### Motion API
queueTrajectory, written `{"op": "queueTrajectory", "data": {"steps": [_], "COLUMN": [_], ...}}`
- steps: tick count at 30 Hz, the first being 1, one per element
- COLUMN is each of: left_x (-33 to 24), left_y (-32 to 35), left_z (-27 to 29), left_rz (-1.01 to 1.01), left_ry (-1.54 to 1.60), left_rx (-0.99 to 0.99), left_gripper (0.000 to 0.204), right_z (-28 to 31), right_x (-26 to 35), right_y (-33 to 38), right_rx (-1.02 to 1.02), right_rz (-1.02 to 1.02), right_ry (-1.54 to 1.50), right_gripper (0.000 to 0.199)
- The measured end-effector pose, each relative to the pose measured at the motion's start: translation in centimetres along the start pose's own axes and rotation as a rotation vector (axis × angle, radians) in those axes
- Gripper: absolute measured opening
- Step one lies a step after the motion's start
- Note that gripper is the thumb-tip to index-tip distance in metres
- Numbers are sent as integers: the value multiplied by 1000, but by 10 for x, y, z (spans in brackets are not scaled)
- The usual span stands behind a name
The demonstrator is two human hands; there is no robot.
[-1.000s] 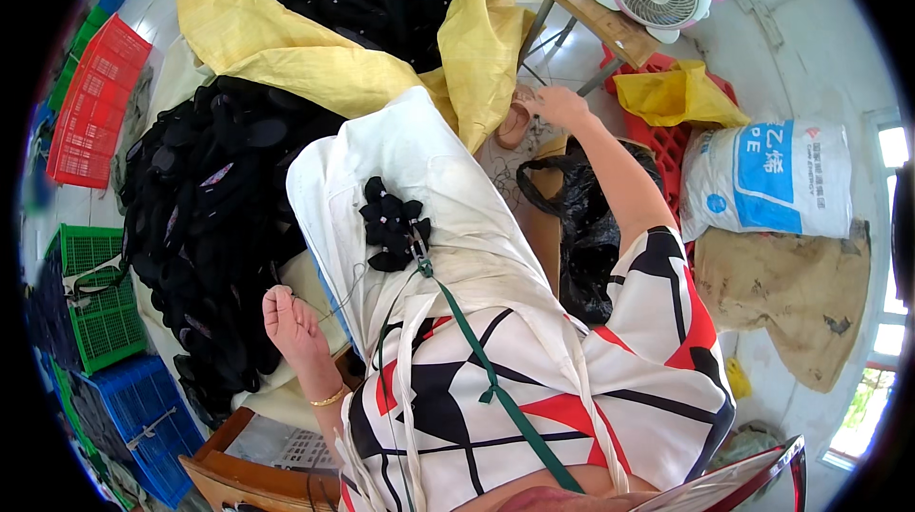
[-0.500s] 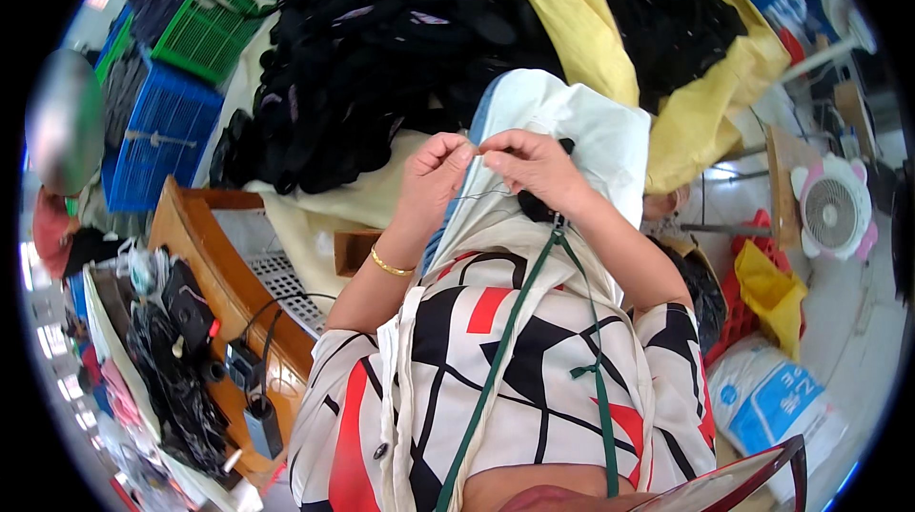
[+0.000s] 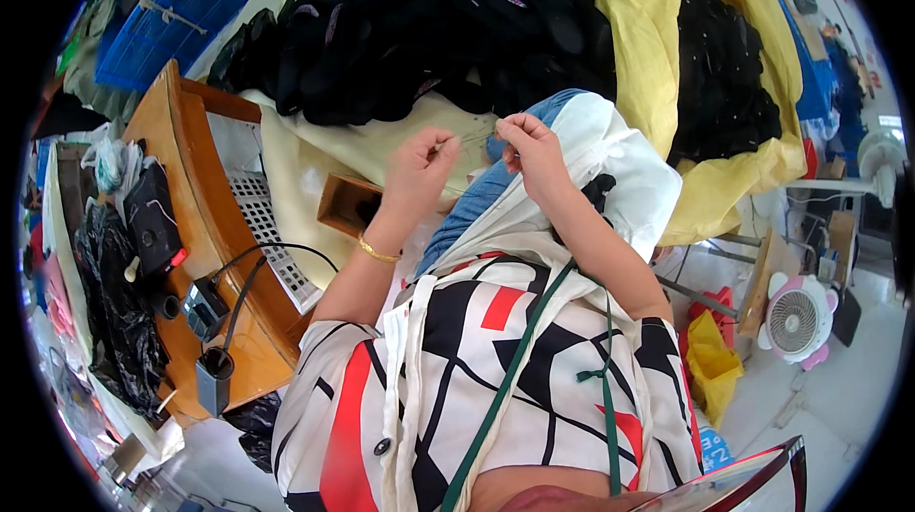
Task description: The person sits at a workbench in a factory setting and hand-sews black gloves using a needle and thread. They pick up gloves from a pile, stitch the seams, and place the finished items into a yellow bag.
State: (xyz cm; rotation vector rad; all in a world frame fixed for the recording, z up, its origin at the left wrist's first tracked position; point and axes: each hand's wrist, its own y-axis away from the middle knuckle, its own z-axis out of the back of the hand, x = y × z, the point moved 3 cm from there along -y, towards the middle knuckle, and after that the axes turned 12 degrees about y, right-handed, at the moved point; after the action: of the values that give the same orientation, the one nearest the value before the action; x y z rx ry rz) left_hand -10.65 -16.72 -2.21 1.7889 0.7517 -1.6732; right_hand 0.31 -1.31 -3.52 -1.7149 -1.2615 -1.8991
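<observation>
My left hand [image 3: 419, 167] and my right hand [image 3: 530, 152] are raised in front of me, a short gap between them, each with fingertips pinched. A thin pale strand [image 3: 477, 133] seems to run between the two pinches; it is too fine to be sure. A white cloth [image 3: 610, 145] lies over my lap under the right hand, with a few black pieces [image 3: 599, 194] on it. Just beyond the hands lies a big heap of black pieces [image 3: 429, 26] on a pale sheet [image 3: 315, 154].
A yellow sheet [image 3: 667, 26] holds a second black heap [image 3: 726, 73] at the right. A wooden bench [image 3: 191, 188] at my left carries a white perforated tray [image 3: 262, 216], cables and black devices. A small wooden box [image 3: 348, 205], a blue crate [image 3: 172, 26] and a fan [image 3: 797, 321] stand around.
My hands, joined at the white cloth's edge half a second ago, have drawn apart. The view has swung further, bringing the wooden bench in at the left.
</observation>
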Motion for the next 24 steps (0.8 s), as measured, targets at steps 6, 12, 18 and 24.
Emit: {"op": "queueTrajectory", "data": {"steps": [6,12,18,24], "left_x": [20,-24,-126,-140], "left_y": [2,0,-13,-14], "left_z": [47,57,43,50], "left_rz": [147,219,-113,-90], "left_ry": [211,629,707,947], "left_rx": [-36,-16,111,117], "left_gripper": [12,12,11,6], "right_z": [-32,-60,-75,-72], "right_x": [-33,32,192,163], "right_y": [-30,-21,40,36], "right_rx": [45,-74,-129,83], "right_rz": [-24,529,1285,621], "right_ry": [186,296,465,214], "right_gripper": [13,11,11,6]}}
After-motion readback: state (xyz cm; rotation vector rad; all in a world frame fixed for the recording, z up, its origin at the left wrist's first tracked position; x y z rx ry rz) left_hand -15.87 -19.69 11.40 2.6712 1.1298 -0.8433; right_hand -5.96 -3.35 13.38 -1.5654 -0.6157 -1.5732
